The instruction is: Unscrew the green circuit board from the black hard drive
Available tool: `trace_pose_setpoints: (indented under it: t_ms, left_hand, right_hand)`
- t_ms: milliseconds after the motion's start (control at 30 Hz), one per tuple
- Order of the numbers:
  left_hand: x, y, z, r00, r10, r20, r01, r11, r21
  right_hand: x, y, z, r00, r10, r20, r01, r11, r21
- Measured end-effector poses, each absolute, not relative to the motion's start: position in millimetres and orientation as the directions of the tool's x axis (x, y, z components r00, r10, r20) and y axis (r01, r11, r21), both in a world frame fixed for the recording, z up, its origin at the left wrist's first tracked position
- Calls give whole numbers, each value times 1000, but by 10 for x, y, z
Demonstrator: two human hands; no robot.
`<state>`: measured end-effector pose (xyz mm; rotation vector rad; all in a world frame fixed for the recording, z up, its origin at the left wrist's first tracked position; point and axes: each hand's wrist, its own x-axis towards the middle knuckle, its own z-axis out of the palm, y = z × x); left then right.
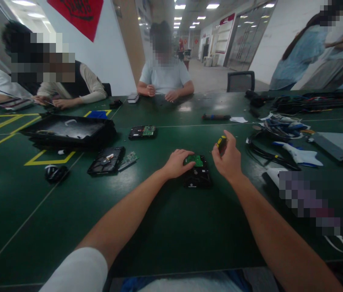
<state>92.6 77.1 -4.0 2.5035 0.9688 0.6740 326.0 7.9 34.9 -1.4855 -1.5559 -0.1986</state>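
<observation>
Left hand (177, 164) on the drive (201, 177), right hand (230, 157) around a tool (221, 142)

The drive lies on the green table (171, 227) between the two hands, its green board (200, 161) facing up. The left hand rests on its left side, with thumb and fingertips reaching over the board; whether those digits press or truly grip, I cannot tell. The right hand is raised just right of the drive, its fingers curled around the tool, which has a yellow and black handle. The hand hides part of the tool.

Left of the left hand, a circuit board (129, 161) lies just beside a black case (106, 161). Farther left is a black tray (72, 132), and nearer the person, a small black object (54, 173). Beyond the left hand, toward the left, lies a second drive (138, 132).

Beyond the right hand, a dark rod (215, 117) lies next to a white scrap (239, 120). To its right are black cables (273, 157), then a grey box (341, 145) farther off. Straight across from the hands, a co-worker (167, 75) sits with both forearms at the table's far edge.
</observation>
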Motion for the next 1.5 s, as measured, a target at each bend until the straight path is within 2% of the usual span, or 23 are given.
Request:
trace_pose_setpoints:
  t_ms: [133,333,467,667,867,1133,1333,1500]
  left_hand:
    - [938,758,-20,635,715,292,558,-686,467]
    - [944,751,-20,615,739,275,587,-661,467]
    - [939,747,-27,614,740,275,589,-661,465]
    - [943,739,-23,614,737,284,596,-668,444]
    - [937,728,-14,611,741,280,599,-664,448]
    - [934,720,-17,608,737,294,589,-667,456]
    - [962,747,-6,594,753,282,604,-649,462]
    - [977,775,-15,575,775,261,622,-622,475]
  right_hand:
    - [3258,91,332,180,637,749,858,271,-437]
    - [3262,136,243,115,668,735,859,305,-412]
    - [3206,150,167,141,668,730,864,276,-420]
    - [3075,105,42,54,655,754,877,330,-349]
    - [2915,-83,-39,41,635,772,890,328,-318]
    - [2764,-193,-90,-41,599,799,850,442,-288]
    - [2811,-61,-140,9,577,817,853,422,-307]
    - [2930,25,-104,115,584,804,797,428,-425]
